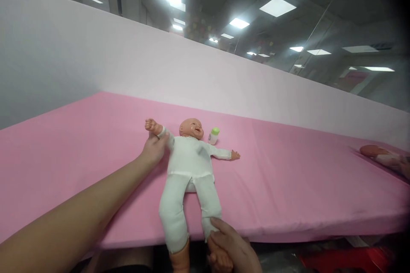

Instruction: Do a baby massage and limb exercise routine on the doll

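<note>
1. Beneath both hands, pink sheet (pixel 288 179), lightly wrinkled to the right of the right hand (pixel 235 245); its front edge runs by that hand.
2. Beyond the left hand (pixel 155 149), at the sheet's far side: pale wall (pixel 198 74). Higher up, dark room with bright ceiling lights (pixel 278 7).
3. Right of the right hand, below sheet edge: red item (pixel 346 260), can't tell what.
4. Between the hands: doll (pixel 190 158), on its back, white top and trousers. Head (pixel 191 128) away from the person, up and right of the left hand's grip; feet end toward the person, past the edge.
5. Left hand: closed around doll's arm at the sleeve cuff, thumb on top; doll's fist sticks out beyond the grip.
6. Right hand: closed round the lower leg and foot on its side, thumb over the trouser leg. Doll's other foot (pixel 180 260) is left of this grip, untouched.
7. Right of the left hand, past the doll's head: small bottle (pixel 214 135), green cap, upright with slight tilt, near the doll's free arm.
8. Far right of both grips: second doll (pixel 381 155), blurry, cut off.
</note>
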`<state>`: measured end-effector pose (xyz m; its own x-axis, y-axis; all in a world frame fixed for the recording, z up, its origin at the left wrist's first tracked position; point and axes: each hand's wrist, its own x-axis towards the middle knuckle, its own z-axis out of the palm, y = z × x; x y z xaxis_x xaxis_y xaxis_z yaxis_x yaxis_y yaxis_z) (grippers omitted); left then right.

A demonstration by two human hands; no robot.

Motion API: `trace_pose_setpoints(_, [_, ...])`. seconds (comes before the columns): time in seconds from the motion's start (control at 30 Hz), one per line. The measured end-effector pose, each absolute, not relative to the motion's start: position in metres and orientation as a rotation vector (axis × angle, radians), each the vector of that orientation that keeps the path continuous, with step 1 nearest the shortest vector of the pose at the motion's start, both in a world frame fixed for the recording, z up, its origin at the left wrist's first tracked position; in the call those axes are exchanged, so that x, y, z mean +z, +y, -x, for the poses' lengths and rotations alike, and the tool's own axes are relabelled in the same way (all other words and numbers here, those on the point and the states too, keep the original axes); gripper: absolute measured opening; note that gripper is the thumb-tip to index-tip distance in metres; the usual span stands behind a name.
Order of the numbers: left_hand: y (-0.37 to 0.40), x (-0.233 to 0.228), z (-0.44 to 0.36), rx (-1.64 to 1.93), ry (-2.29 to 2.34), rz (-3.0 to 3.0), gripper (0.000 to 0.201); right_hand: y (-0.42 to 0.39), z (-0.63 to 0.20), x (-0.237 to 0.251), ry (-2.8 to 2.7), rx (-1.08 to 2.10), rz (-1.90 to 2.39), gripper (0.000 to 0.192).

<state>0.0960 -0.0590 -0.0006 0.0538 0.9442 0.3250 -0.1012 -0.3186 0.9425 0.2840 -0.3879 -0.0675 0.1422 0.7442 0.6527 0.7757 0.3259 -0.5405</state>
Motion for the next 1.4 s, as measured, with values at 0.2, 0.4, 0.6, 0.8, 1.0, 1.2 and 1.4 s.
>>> trace_pose_setpoints(0.2, [-0.083,0.03,-0.108,0.955,1.146,-2.222,0.059,-0.377,-0.294,-0.054,-1.716,-0.077,1.404,0.029])
trace_pose_setpoints(0.4, [-0.081,0.048,-0.138,0.455,1.097,-2.812,0.057,-0.355,-0.302,-0.03,-1.82,-0.139,1.237,0.044])
trace_pose_setpoints(0.6, [-0.077,0.036,-0.155,0.295,1.132,-2.99,0.055,-0.321,-0.302,0.01,-1.689,-0.186,1.183,0.05])
trace_pose_setpoints(0.8, [-0.08,0.039,-0.155,0.26,1.226,-2.941,0.056,-0.269,-0.308,0.018,-1.616,-0.028,1.368,0.033])
trace_pose_setpoints(1.0, [-0.083,0.039,-0.156,0.188,1.248,-2.956,0.047,-0.238,-0.308,0.001,-1.611,0.146,1.496,0.036])
trace_pose_setpoints(1.2, [-0.076,0.027,-0.151,0.398,1.212,-2.908,0.047,-0.238,-0.308,0.0,-1.568,0.185,1.486,0.037])
trace_pose_setpoints(1.4, [-0.063,0.015,-0.138,0.861,1.241,-2.423,0.053,-0.254,-0.306,-0.014,-1.493,0.092,1.428,0.04])
